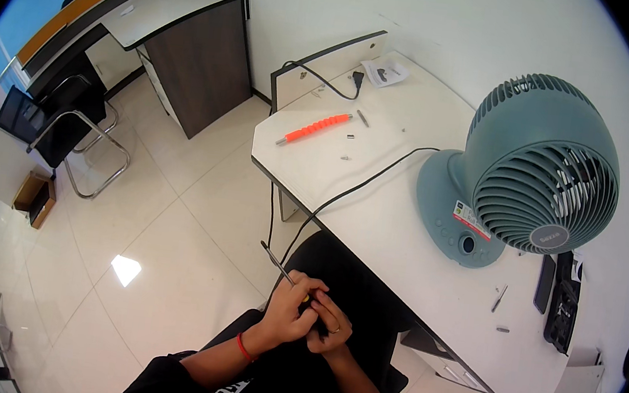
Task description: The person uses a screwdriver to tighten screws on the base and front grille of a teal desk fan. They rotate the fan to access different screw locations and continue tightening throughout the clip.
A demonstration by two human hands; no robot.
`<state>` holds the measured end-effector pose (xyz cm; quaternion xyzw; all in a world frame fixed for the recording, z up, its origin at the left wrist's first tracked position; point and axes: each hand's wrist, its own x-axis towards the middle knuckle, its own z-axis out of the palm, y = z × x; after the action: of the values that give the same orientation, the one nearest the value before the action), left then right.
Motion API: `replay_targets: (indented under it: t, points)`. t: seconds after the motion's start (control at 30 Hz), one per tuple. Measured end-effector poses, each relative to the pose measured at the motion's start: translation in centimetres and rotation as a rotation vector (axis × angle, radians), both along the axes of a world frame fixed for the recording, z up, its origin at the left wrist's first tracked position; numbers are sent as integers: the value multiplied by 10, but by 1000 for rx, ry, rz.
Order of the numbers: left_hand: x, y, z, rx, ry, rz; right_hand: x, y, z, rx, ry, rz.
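Note:
Above my lap, my left hand [288, 311] is closed round a screwdriver with a thin metal shaft [277, 263] that points up and to the left. A bit of yellow and black shows between the hands; most of the handle is hidden by fingers. My right hand [330, 329] is closed at the handle end, its fingertips against my left hand. To the right, a grey-green desk fan [540, 156] stands on the white table [373, 226]. Its black cord [362, 185] runs over the table's edge near my hands.
On the table lie an orange flexible shaft [318, 129], a plug [357, 79], a leaflet [385, 73], several small metal bits and a black tool case [564, 303]. A black chair seat [344, 277] is under the table edge. Another chair [67, 122] and desk [190, 58] stand left.

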<state>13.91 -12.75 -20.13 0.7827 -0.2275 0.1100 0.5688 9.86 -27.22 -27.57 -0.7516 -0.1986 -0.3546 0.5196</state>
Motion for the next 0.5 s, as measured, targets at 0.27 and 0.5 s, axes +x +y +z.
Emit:
replay_targets:
  t: [0.27, 0.5]
  points:
    - [1, 0, 0, 9, 5, -8, 1, 1, -1, 17, 7, 6]
    - [1, 0, 1, 14, 13, -3, 0, 0, -1, 7, 12, 7]
